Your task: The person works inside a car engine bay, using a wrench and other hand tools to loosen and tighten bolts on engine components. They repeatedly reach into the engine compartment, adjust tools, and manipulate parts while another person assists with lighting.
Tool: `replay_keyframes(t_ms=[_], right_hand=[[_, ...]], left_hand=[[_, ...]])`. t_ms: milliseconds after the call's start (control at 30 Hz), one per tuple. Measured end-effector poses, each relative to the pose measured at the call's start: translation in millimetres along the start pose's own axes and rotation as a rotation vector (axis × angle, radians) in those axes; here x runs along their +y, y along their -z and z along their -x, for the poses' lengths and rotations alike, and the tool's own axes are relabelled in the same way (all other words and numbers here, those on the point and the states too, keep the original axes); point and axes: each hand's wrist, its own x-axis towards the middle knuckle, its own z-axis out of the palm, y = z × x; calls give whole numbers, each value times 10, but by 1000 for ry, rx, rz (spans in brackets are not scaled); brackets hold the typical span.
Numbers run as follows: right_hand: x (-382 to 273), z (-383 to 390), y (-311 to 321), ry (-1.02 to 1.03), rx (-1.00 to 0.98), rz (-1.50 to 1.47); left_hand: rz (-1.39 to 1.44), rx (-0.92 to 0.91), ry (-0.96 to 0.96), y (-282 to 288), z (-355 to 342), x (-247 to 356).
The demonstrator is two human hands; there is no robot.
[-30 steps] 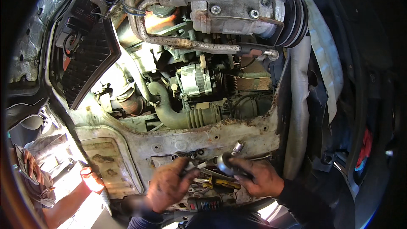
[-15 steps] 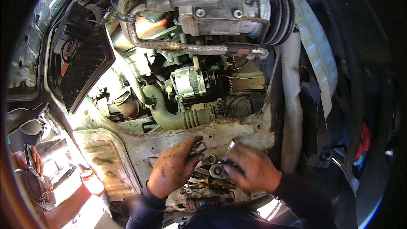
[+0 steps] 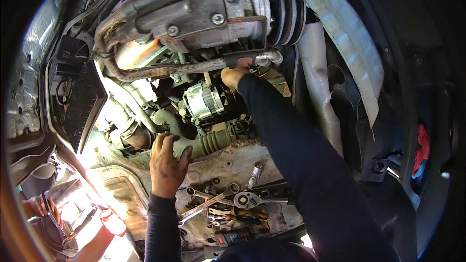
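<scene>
My left hand [image 3: 166,170] rests with fingers apart at the near edge of the engine opening, fingertips against a ribbed grey-green air hose [image 3: 206,144]. Nothing shows in it. My right hand [image 3: 233,77] reaches deep into the bay, just below the metal pipe [image 3: 187,68] under the compressor [image 3: 213,24]; its fingers are hidden, so what it touches cannot be made out. An alternator [image 3: 204,100] sits just nearer than that hand. On the metal panel between my arms lie a ratchet [image 3: 247,200], a chrome socket [image 3: 255,174] and a long wrench [image 3: 211,201].
Pliers with yellow-and-black handles [image 3: 247,213] and a dark case of small pieces [image 3: 235,237] lie nearer me. The compressor's pulley [image 3: 286,7] and a silver-wrapped duct [image 3: 318,77] flank my right arm. Another person's forearm [image 3: 99,242] is at lower left.
Both hands have left the tools on the panel. The left moved forward and left, without the metal piece it held; the right stretched far into the engine bay. The view has shifted.
</scene>
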Motion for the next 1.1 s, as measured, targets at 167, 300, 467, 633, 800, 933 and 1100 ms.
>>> replay_keyframes(t_ms=[167,300,467,633,800,933,1100], right_hand=[[460,-1120,-623,140,273,-280],[574,-1345,-695,249,369,-240],[560,-1316,-657,295,396,-212],[568,-1358,-675,312,428,-191],[619,-1378,-651,319,446,-165],[709,-1342,-637,324,446,-143],[712,-1358,-686,335,453,-114]], left_hand=[[210,158,31,-171,245,-193],[241,195,44,-211,250,-223],[221,176,49,-193,259,-229],[189,186,19,-195,253,-241],[175,176,9,-181,240,-244],[166,160,19,-168,243,-251],[177,139,53,-151,257,-252]])
